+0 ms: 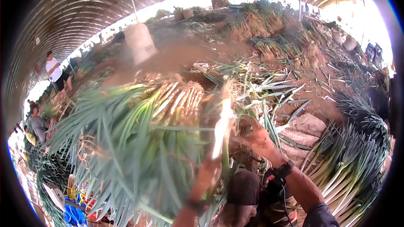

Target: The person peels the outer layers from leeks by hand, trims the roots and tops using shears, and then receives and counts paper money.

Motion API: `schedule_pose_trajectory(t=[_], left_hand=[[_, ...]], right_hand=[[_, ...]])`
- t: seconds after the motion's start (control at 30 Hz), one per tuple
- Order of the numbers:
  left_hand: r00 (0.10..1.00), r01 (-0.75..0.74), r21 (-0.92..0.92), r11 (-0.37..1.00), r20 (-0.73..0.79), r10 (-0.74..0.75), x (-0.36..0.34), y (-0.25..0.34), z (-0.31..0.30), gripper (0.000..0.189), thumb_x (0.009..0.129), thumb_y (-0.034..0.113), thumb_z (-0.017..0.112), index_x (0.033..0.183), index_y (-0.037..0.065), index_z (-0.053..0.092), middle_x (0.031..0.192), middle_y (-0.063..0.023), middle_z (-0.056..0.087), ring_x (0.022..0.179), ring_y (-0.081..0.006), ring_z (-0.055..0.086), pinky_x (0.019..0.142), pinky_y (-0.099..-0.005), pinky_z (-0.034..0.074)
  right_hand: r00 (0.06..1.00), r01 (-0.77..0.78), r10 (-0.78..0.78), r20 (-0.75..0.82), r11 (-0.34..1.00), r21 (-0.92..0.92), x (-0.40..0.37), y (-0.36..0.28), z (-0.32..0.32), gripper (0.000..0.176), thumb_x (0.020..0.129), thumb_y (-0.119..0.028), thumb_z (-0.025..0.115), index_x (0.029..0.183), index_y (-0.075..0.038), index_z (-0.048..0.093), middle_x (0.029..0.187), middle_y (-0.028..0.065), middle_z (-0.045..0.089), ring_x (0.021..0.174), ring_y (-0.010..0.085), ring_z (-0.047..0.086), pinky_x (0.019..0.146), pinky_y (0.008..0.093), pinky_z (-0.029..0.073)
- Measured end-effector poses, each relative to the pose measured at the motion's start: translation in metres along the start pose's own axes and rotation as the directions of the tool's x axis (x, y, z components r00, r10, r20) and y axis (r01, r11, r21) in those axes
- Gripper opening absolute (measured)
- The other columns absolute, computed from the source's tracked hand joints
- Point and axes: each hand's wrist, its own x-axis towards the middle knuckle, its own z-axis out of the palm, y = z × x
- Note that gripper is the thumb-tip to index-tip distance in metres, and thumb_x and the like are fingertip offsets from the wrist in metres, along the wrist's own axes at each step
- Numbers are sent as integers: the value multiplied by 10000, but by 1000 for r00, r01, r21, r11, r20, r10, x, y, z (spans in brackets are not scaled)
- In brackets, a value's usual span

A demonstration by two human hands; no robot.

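Observation:
A green onion (226,101) stands roughly upright in front of me, its roots at the top and its white stalk brightly lit. My left hand (213,159) is at its lower stalk, blurred, with the fingers hard to make out. Just right of the stalk, my right hand (253,136) has its fingers bent towards it; whether they touch it is unclear. To the left lies a large pile of green onions (176,96), roots towards the back and leaves spreading to the lower left.
Cleaned green onions (345,159) lie at the right beside crumpled sacking (301,136). A white sack (139,42) stands behind the pile. Loose leaves (277,92) litter the soil. A person in a white top (53,68) stands far left. Blue bags (75,212) are at the lower left.

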Motion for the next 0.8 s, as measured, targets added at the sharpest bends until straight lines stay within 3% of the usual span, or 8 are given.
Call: schedule_pose_trajectory(t=[0.13, 0.17, 0.3, 0.5, 0.57, 0.67, 0.73, 0.8], left_hand=[[998, 13, 472, 882, -61, 18, -30, 27, 50, 386, 1005, 298, 549, 1289, 41, 600, 1114, -102, 687, 933, -211, 681, 722, -321, 566], [998, 69, 462, 884, -30, -62, -36, 35, 57, 381, 997, 297, 563, 1265, 29, 607, 1065, -103, 698, 901, -210, 688, 703, -328, 571], [969, 246, 305, 920, -69, -236, -69, 41, 109, 363, 966, 309, 604, 1150, -2, 636, 905, -118, 714, 725, -221, 701, 578, -358, 579], [935, 334, 100, 937, 94, -343, -76, 33, 115, 407, 967, 369, 575, 1099, -11, 637, 800, -117, 687, 516, -214, 607, 451, -328, 514], [944, 287, 88, 954, 141, -297, -83, 31, 121, 402, 969, 372, 572, 1073, -13, 626, 751, -102, 649, 481, -197, 550, 429, -324, 475], [958, 213, 89, 973, 176, -226, -99, 19, 120, 389, 966, 373, 576, 1039, -8, 600, 670, -73, 557, 457, -170, 472, 412, -319, 418], [956, 251, 12, 968, 155, -250, -111, 13, 111, 373, 961, 368, 583, 1025, 1, 582, 635, -54, 489, 460, -157, 443, 416, -316, 395], [958, 272, -4, 962, 93, -270, -120, 15, 111, 374, 945, 369, 608, 1035, 7, 576, 633, -43, 456, 476, -141, 426, 435, -312, 394]], right_hand=[[954, 229, -296, 55, 832, 504, 17, 41, -4, 1010, 792, -111, 831, 1575, -99, 192, 1457, 146, 459, 961, 140, 658, 802, 285, 571], [968, 24, -205, 147, 658, 753, 16, 30, -4, 1038, 780, -100, 836, 1582, -122, 177, 1463, 137, 457, 976, 143, 657, 821, 294, 572], [865, -370, 12, 501, 690, 623, 21, 33, 13, 1031, 813, -131, 802, 1594, -182, 131, 1414, 113, 512, 951, 185, 650, 901, 361, 568], [836, -359, 299, 460, 932, 48, 16, -6, 25, 95, 918, -140, 668, 913, -47, 653, 807, 50, 649, 720, 132, 608, 695, 319, 531], [979, 100, -91, 184, 994, -37, 35, 22, 36, 38, 857, -92, 686, 851, -59, 669, 738, 60, 631, 682, 129, 595, 657, 311, 511], [943, 330, -81, 322, 357, -874, 67, -1, 7, 42, 754, 8, 668, 751, -34, 667, 685, 91, 602, 627, 160, 568, 615, 305, 504], [924, 313, -381, 36, 699, -642, 95, 76, 5, 120, 854, 7, 573, 801, -20, 677, 643, 75, 573, 571, 190, 544, 522, 327, 467], [971, 118, -134, -197, 989, -88, 115, 10, -4, 162, 870, 9, 523, 800, -20, 667, 614, 73, 555, 551, 214, 535, 512, 357, 460]])
